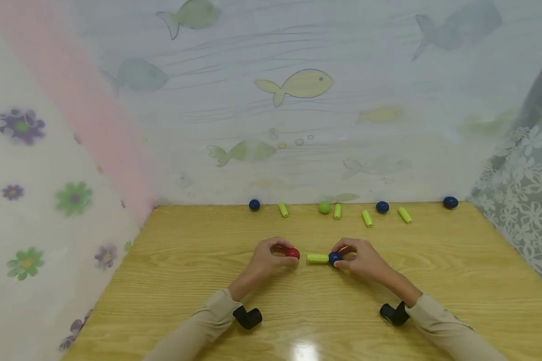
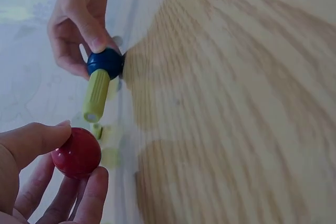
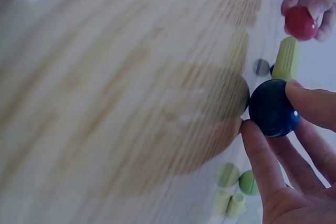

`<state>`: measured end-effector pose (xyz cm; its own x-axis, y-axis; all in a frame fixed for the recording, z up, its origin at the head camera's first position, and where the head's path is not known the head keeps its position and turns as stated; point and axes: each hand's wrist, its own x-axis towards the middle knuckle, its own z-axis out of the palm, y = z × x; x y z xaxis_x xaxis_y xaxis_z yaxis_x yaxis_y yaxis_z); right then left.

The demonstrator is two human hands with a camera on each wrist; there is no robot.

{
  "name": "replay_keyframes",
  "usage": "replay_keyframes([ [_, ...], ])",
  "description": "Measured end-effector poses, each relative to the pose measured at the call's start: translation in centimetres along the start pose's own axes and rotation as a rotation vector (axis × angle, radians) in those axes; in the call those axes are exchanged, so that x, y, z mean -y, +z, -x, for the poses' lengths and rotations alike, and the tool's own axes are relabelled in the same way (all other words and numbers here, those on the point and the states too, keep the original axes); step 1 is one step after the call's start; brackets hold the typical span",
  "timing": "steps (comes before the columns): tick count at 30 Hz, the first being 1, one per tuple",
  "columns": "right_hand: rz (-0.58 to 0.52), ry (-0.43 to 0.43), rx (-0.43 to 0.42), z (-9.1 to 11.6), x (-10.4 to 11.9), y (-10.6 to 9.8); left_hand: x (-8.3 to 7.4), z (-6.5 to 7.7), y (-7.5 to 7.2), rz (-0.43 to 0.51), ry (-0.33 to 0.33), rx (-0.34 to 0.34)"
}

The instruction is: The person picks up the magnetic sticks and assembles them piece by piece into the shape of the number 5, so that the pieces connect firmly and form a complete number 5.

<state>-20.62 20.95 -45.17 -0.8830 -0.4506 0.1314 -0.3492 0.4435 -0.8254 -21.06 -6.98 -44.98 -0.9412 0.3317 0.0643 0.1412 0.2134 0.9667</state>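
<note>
My left hand [image 1: 271, 258] pinches a glossy red ball [image 2: 77, 153] between thumb and fingertips. Facing it, my right hand [image 1: 361, 258] grips a dark blue ball [image 3: 274, 107]. A ribbed yellow-green rod [image 2: 96, 95] sticks out from the blue ball toward the red one, its end joined to the blue ball. In the head view a small gap shows between the rod's free end and the red ball. Both hands are low over the wooden table [image 1: 185, 281], near its middle.
Along the table's back edge lie a blue ball [image 1: 254, 205], a green ball [image 1: 324, 207], another blue ball [image 1: 382, 207] and, at far right, a third [image 1: 450, 202]. Several yellow-green rods [image 1: 337, 211] lie among them. A fish-patterned wall [image 1: 235, 120] rises behind.
</note>
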Motion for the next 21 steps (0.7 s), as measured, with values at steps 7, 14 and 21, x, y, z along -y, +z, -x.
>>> replay_keyframes([
  [7, -0.016, -0.003, 0.004, 0.0, 0.4, -0.1, -2.5, 0.8, 1.5, -0.023, 0.017, -0.003],
  [14, -0.006, 0.009, 0.001, 0.0, 0.5, -0.2, -3.3, 1.4, 2.2, -0.078, 0.052, -0.036],
  [21, 0.003, -0.005, 0.010, -0.2, 0.3, -0.1, -3.1, 1.6, 2.0, -0.079, 0.053, -0.056],
])
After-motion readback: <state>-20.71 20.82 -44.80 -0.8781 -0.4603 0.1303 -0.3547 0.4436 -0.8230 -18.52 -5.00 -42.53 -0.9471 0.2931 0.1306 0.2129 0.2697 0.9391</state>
